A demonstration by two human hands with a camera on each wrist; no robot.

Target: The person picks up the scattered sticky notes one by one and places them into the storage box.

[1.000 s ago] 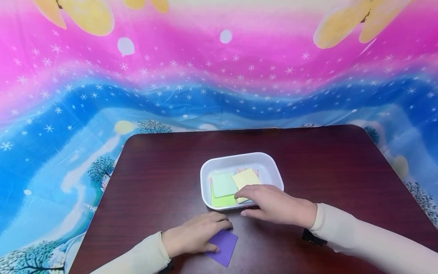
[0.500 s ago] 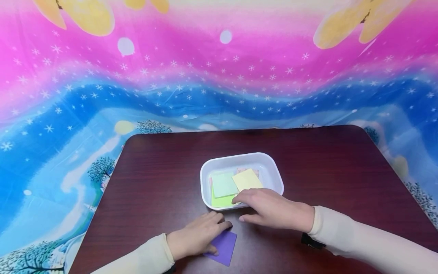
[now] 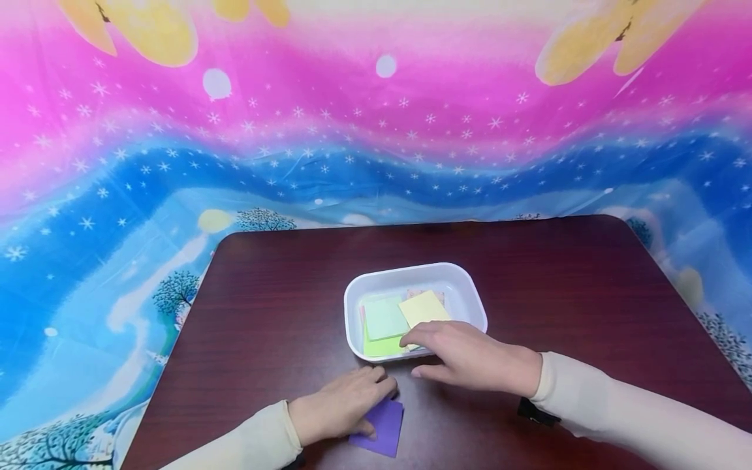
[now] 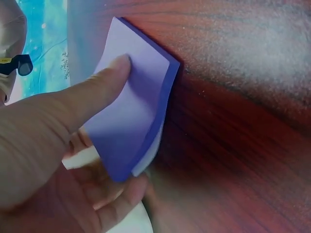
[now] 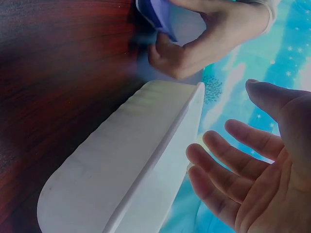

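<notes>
A purple sticky note pad [image 3: 386, 431] is gripped by my left hand [image 3: 339, 406] in front of the white bin [image 3: 351, 326]. In the left wrist view the thumb lies across the face of the pad [image 4: 129, 109] and the fingers are behind it; its lower corner bends, showing a white edge. My right hand [image 3: 476, 356] hovers over the bin's front rim with fingers spread and nothing held. Inside the bin lie a pale yellow pad [image 3: 424, 307], a mint pad [image 3: 384, 316], a lime green pad [image 3: 378, 348] and a pink patterned piece [image 3: 436, 296], partly covered.
The dark brown table [image 3: 282, 294] has rounded far corners. Behind it hangs a pink and blue printed cloth [image 3: 329, 143]. A black strap [image 3: 537, 411] sits under the right wrist.
The purple pad has turned slightly and shifted a little left in my left hand. My right hand has moved slightly down and left, staying by the bin's front rim.
</notes>
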